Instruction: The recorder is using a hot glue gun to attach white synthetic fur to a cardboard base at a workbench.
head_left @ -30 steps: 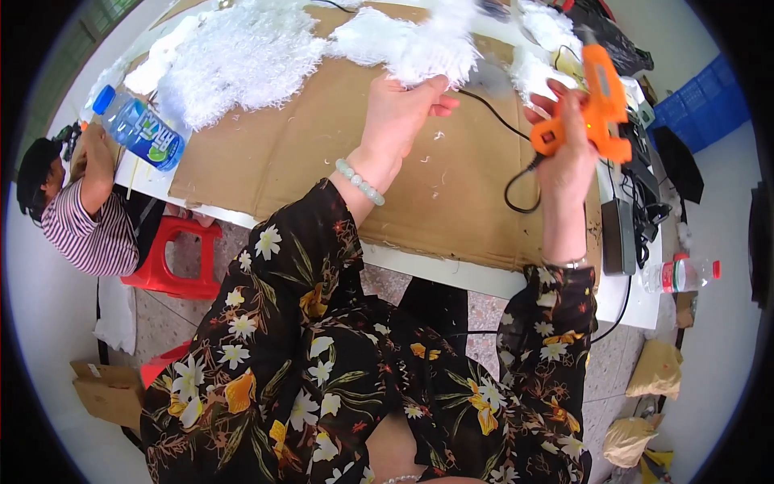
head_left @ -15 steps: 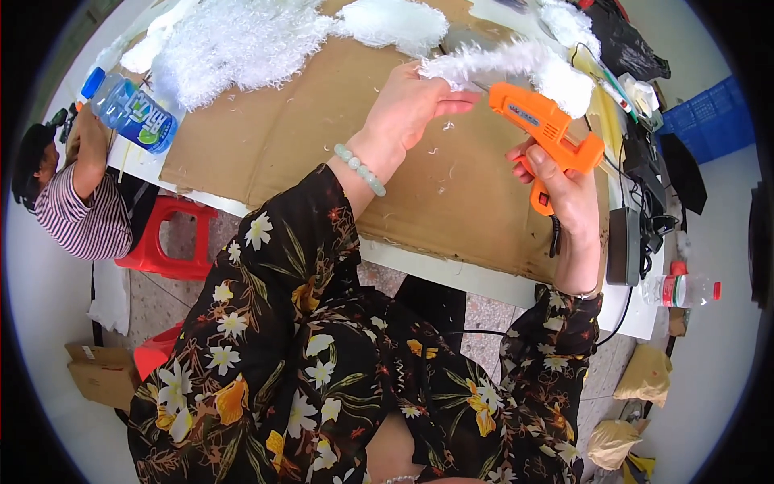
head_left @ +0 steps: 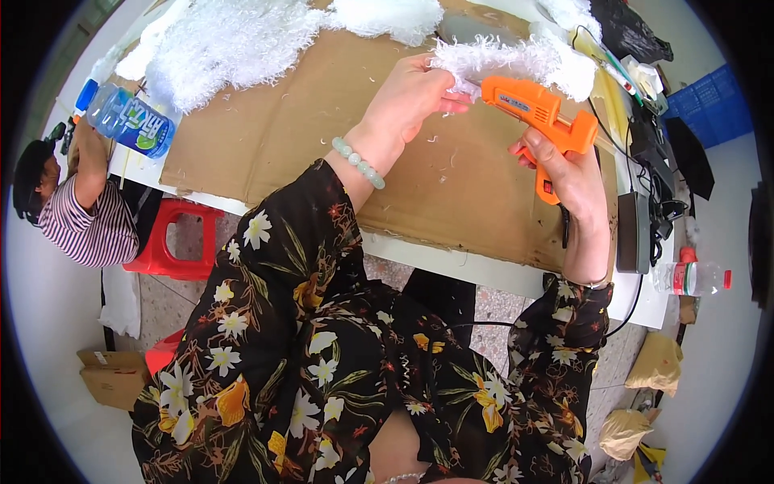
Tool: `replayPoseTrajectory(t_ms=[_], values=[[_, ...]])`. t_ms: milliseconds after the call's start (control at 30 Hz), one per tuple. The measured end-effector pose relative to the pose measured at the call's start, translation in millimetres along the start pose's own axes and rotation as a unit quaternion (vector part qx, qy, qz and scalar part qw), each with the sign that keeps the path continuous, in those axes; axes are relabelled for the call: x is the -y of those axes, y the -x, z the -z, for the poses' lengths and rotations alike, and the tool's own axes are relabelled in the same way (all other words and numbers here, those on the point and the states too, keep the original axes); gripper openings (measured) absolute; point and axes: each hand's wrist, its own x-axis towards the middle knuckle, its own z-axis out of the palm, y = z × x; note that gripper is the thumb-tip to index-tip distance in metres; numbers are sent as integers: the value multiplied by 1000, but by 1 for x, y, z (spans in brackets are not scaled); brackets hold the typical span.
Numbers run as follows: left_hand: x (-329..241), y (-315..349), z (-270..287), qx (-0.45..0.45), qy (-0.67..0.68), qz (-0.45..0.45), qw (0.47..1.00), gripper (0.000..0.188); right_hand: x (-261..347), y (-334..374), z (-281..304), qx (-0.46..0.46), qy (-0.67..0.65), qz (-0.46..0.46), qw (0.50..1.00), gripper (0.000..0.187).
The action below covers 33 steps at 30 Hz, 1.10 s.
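Observation:
An orange hot glue gun (head_left: 524, 105) is gripped in my right hand (head_left: 564, 165), its fingers wrapped around the handle and its nozzle pointing left. My left hand (head_left: 407, 101) pinches one end of a white fluffy strip (head_left: 500, 58), which stretches away to the right above the gun. The nozzle tip meets or nearly meets the strip beside my left fingertips; the fluff partly hides that spot. Beneath both hands lies a brown cardboard sheet (head_left: 322, 153) dotted with white fibre bits.
White fluffy material (head_left: 234, 48) is heaped at the far left, near a blue-capped bottle (head_left: 133, 121). Black adapters and cables (head_left: 637, 226) line the right edge. Another person (head_left: 89, 210) sits at the left by a red stool (head_left: 181, 250). A clear bottle (head_left: 697, 278) stands at the right.
The glue gun has shifted slightly up and left, closer to my left fingers. My left hand has turned a little, and the fluffy strip now lies more level with its tufts spread out.

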Motion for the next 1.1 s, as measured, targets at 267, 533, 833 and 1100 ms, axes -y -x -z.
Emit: replayPoseTrajectory(t_ms=[267, 533, 833, 1100], values=[[-1, 2, -2, -1, -10, 2, 1000, 23, -6, -1, -1, 7, -6, 6, 1000, 32], [1, -1, 0, 15, 10, 9, 1000, 20, 0, 0, -1, -1, 16, -7, 1000, 30], [8, -6, 7, 11, 66, 11, 998, 16, 9, 6, -4, -38, 0, 5, 999, 28], [6, 0, 3, 24, 96, 43, 994, 18, -4, -1, 6, -200, -174, 156, 952, 25]])
